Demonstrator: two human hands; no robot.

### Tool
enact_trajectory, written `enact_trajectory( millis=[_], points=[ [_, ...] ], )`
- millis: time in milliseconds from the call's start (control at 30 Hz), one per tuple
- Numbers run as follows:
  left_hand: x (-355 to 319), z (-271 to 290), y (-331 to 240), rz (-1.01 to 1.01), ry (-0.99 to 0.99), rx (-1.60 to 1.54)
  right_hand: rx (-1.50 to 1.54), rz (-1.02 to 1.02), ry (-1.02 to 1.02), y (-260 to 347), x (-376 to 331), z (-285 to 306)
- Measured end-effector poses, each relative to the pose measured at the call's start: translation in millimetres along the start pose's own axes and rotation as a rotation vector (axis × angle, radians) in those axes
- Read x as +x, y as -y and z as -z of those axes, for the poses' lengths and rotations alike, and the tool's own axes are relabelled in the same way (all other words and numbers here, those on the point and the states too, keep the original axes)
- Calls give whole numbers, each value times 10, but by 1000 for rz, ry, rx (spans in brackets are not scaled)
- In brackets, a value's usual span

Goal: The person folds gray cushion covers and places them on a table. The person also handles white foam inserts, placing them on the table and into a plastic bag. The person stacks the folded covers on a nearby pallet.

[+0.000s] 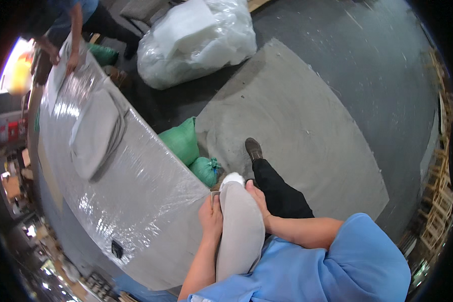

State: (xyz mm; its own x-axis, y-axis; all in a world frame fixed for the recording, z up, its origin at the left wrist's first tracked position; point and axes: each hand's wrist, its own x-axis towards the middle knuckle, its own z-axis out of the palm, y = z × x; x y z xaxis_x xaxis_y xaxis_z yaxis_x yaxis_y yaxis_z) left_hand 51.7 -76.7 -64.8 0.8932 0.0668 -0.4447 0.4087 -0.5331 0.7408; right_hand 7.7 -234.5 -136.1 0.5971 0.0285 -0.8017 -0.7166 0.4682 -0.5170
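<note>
A grey fabric cushion (240, 226) rests against my body, its far end open with white stuffing (232, 178) bulging out. My left hand (210, 215) is closed on the cushion's left edge near that end, beside the table corner. On the opposite edge, my right hand (258, 201) grips the fabric with its thumb pointing toward the stuffing. Left of me, a stack of flat grey cushion covers (96, 133) lies on the plastic-wrapped table (151, 214). What my fingertips do under the cloth is hidden.
Green sacks (181, 142) stand on the floor against the table. Beyond them sits a large clear bag of white wadding (199, 43). A grey mat (297, 116) covers the floor ahead. A co-worker's hands (71, 61) handle grey fabric at the table's far end. A small black object (117, 249) lies nearby.
</note>
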Motion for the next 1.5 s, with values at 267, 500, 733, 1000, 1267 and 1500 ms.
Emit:
enact_trajectory(
  millis=[267,500,733,1000,1267,1500],
  points=[
    [150,53,147,99,189,-84,36,159,-129,371,-137,-274],
    [221,-123,-114,21,65,33,-203,276,-257,246,-111,-224],
    [329,-266,-232,-33,63,112,-271,336,-275,91,-143,-212],
    [502,-322,-361,-59,147,153,-163,302,-249,-76,-158,-277],
    [692,-393,-286,-47,268,103,-170,271,-273,-92,-268,-334],
    [825,-388,88,-20,329,31,-104,271,-233,2,-318,-325]
  ],
)
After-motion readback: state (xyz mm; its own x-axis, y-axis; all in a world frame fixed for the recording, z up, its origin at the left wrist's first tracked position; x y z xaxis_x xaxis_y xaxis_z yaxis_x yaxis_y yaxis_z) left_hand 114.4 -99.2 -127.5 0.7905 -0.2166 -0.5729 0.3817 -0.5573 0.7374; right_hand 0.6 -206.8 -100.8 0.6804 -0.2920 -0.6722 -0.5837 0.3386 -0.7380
